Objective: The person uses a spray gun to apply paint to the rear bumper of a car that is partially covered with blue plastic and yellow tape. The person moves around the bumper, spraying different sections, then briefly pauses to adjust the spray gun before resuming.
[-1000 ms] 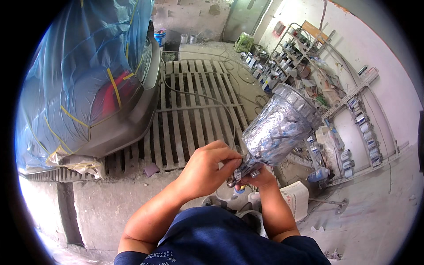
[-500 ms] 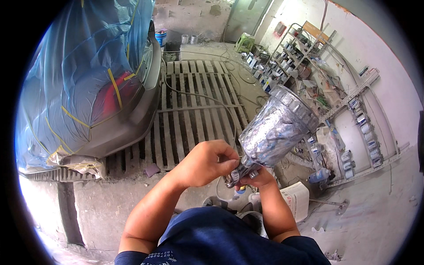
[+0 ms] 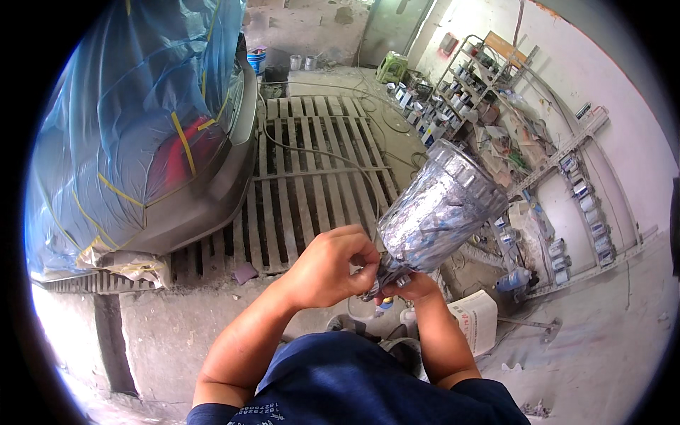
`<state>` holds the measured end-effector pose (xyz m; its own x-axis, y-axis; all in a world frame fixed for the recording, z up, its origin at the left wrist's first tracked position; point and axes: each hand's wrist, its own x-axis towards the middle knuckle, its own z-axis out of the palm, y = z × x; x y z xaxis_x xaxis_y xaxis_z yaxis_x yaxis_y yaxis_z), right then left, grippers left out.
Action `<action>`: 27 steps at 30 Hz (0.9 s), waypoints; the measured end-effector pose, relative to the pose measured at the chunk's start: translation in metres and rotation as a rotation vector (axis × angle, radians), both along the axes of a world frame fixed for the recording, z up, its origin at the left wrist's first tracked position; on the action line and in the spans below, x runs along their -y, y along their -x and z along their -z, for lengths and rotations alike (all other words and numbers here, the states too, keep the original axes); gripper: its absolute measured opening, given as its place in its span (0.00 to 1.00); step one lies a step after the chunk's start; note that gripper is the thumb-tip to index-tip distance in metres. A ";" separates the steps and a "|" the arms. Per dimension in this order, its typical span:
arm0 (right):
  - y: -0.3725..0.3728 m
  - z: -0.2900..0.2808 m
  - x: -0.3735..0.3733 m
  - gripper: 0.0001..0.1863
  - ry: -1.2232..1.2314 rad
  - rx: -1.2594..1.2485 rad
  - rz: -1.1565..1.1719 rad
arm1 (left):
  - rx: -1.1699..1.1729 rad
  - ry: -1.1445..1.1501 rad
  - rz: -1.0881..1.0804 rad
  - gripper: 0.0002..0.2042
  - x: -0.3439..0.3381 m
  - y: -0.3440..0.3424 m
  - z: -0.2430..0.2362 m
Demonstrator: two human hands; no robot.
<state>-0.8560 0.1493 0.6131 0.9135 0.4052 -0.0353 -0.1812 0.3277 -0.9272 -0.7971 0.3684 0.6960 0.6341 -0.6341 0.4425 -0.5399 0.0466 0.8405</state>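
Note:
A paint spray gun [image 3: 443, 205] with a large cup, silvery and streaked with paint, tilts up to the right in front of me. My right hand [image 3: 414, 287] is wrapped round the gun body beneath the cup; its fingers are partly hidden. With thumb and fingers curled, my left hand [image 3: 336, 263] pinches the nozzle end of the gun, which it partly covers. To the left stands a car [image 3: 205, 202], its rear bumper bare and much of it draped in blue masking film [image 3: 106, 106] fixed with yellow tape.
A slatted floor grating [image 3: 319, 170] lies ahead, with a hose [image 3: 304, 150] running over it. Shelves of paint cans [image 3: 464, 88] line the right wall. Below my right arm is a white jug [image 3: 476, 322]. A green stool [image 3: 392, 67] stands at the back.
The spray gun has shifted slightly left and its cup has turned a little. My left hand's fingers have moved slightly at the nozzle end, still pinching.

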 end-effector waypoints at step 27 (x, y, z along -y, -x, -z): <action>0.003 0.031 0.010 0.18 -0.052 -0.177 0.170 | -0.966 0.643 0.301 0.04 -0.039 -0.003 0.063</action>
<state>-0.8590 0.1391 0.5822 0.9502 0.2517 -0.1839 -0.2775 0.4140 -0.8670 -0.7942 0.4076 0.6331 0.7431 -0.6508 0.1556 0.4056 0.6231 0.6687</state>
